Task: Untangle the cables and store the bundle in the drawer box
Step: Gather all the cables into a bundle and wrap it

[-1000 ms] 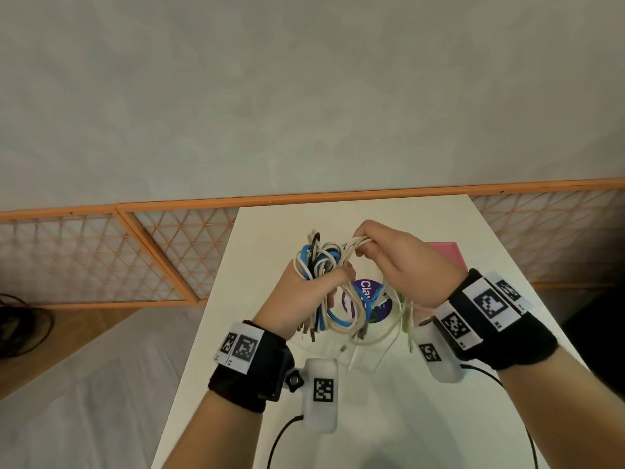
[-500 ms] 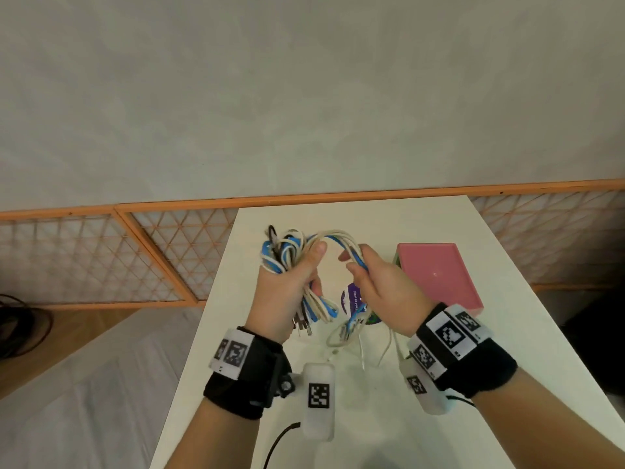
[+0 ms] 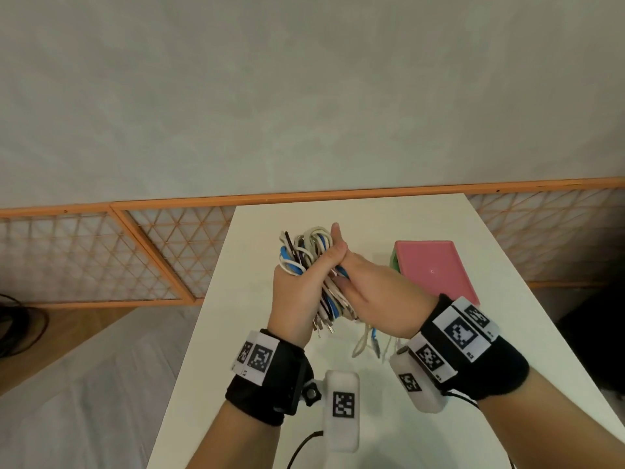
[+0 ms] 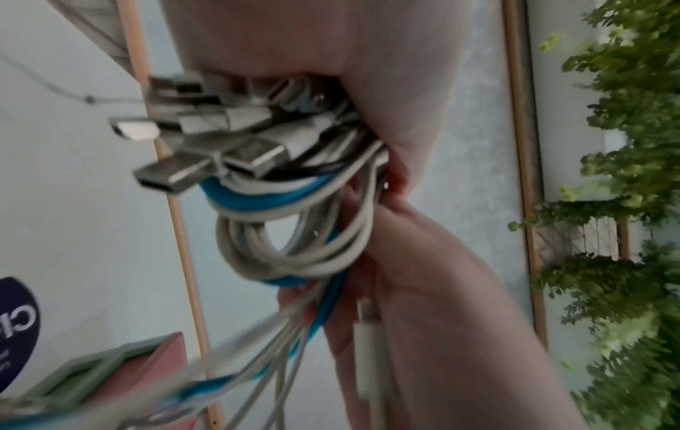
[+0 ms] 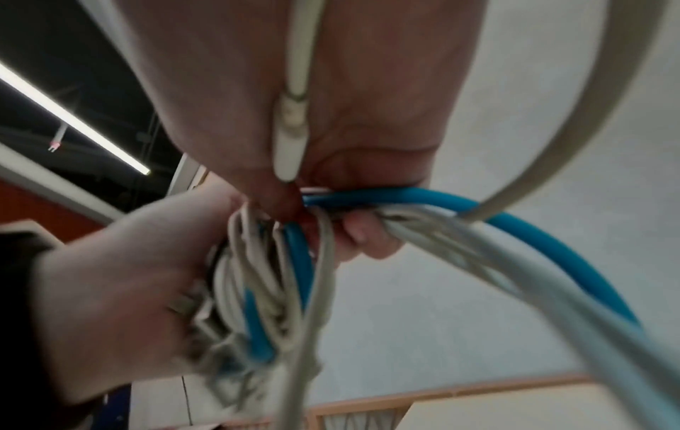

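Observation:
Above the white table (image 3: 389,225) I hold a coiled bundle of white, blue and black cables (image 3: 306,252). My left hand (image 3: 297,289) grips the bundle round its middle, thumb up. My right hand (image 3: 368,289) is pressed against it from the right and grips the loose strands (image 4: 313,314); a few ends (image 3: 367,340) dangle below it. The USB plugs (image 4: 206,157) stick out under my left palm. A blue cable (image 5: 405,196) runs through my right fingers. The pink drawer box (image 3: 434,269) sits shut on the table, to the right of my hands.
A round purple sticker (image 4: 16,314) lies on the table under the hands. An orange lattice railing (image 3: 162,255) runs behind the table and to its left. The table's left edge (image 3: 189,340) drops to a grey floor.
My hands were apart with a cable loop arching between them; now the right hand has closed in against the left and the loop is gathered onto the bundle.

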Demonstrator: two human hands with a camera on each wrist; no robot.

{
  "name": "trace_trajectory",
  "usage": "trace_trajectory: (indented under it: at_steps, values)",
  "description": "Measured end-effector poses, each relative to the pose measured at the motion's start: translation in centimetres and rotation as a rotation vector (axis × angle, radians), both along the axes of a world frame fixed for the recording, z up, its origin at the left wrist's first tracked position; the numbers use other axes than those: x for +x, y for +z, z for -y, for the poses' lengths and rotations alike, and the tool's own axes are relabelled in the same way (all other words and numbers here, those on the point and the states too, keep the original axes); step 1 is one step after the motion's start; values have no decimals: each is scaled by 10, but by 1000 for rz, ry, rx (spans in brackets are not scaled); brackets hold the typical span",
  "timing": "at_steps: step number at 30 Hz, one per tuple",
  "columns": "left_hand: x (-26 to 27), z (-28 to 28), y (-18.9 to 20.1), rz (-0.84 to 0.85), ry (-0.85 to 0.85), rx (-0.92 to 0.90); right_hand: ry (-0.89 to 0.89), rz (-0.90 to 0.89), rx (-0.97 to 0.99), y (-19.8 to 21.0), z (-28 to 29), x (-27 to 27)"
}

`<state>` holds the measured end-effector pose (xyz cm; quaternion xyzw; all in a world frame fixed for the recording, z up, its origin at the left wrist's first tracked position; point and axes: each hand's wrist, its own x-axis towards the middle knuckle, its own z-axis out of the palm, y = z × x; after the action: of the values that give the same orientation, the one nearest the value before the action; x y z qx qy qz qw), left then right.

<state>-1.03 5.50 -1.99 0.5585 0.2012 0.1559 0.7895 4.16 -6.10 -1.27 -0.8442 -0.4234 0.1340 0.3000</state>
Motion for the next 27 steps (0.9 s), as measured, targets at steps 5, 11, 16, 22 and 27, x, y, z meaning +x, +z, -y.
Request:
trace_trajectory:
  at_steps: [5, 11, 16, 22, 27]
  values:
    - [6, -10, -3, 46, 29, -1, -21, -113, 137, -3, 2, -2]
    - [10, -43, -1, 137, 130, -387, -65, 183, -107, -26, 12, 8]
    - [10, -62, 14, 239, 179, -355, -35, 148, -67, -90, 18, 12]
    - [9, -70, 20, 261, 133, 57, -85, -164, 167, -82, 30, 17]
    - [11, -46, 17, 298, -124, 170, 57, -112, 335, -36, -16, 5]
